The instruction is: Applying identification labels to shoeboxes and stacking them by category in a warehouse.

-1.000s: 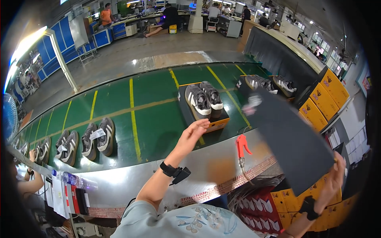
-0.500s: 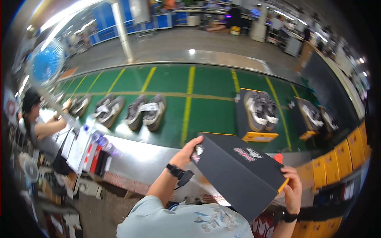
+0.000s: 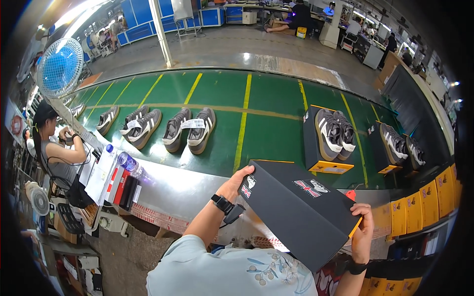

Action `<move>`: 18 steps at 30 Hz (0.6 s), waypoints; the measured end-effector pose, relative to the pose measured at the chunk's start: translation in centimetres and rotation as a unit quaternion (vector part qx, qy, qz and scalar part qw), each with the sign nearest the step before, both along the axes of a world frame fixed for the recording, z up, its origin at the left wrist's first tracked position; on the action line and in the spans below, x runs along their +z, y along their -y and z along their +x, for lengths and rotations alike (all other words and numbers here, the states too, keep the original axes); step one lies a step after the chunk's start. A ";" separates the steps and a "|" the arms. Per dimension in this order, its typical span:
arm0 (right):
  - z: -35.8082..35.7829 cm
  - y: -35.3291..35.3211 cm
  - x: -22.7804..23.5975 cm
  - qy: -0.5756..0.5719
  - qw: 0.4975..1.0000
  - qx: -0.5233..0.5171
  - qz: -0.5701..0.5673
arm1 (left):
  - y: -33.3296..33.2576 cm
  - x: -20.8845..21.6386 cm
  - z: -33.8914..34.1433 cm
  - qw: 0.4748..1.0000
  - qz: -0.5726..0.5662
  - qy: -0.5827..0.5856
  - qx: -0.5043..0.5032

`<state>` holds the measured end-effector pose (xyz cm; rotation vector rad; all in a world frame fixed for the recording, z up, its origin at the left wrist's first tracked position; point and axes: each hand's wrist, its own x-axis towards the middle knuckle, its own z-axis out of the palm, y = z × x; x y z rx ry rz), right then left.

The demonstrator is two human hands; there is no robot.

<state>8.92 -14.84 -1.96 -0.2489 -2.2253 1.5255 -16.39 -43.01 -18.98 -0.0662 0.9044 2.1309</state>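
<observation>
A dark grey shoebox [image 3: 301,217] with yellow-orange ends and printed labels is held tilted in front of my chest, over the near metal edge of the line. My left hand [image 3: 240,183] grips its upper left corner, thumb along the top edge. At the opposite end, the fingers of my right hand [image 3: 363,229] curl over the right corner. The box looks closed, and its underside is hidden. Beyond it on the green belt, a pair of dark sneakers [image 3: 335,133] with white stripes sits on another shoebox [image 3: 331,166]. Further left, a tagged pair of sneakers [image 3: 190,129] stands directly on the belt.
More sneakers line the green belt [image 3: 266,128] to both sides. Yellow shoeboxes [image 3: 414,212] stand in a row at right. A water bottle [image 3: 129,163] and papers lie on the left ledge. A co-worker [image 3: 59,148] is at far left, near a blue fan [image 3: 60,68].
My view has shifted slightly, so the sneakers on the belt appear further right and higher. Both hands keep their hold on the shoebox, which stays at nearly the same place and tilt.
</observation>
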 end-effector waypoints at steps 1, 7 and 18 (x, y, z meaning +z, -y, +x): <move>0.1 -0.1 0.3 0.006 1.000 0.004 -0.013 | 0.0 0.7 0.2 1.000 -0.016 0.000 0.016; -0.7 0.7 2.2 -0.017 0.999 0.005 -0.046 | 0.3 2.1 -0.5 0.999 0.020 -0.048 0.004; 4.4 11.7 9.4 -0.280 0.743 0.600 -0.098 | 1.2 -0.9 -1.6 0.988 0.145 -0.036 -0.042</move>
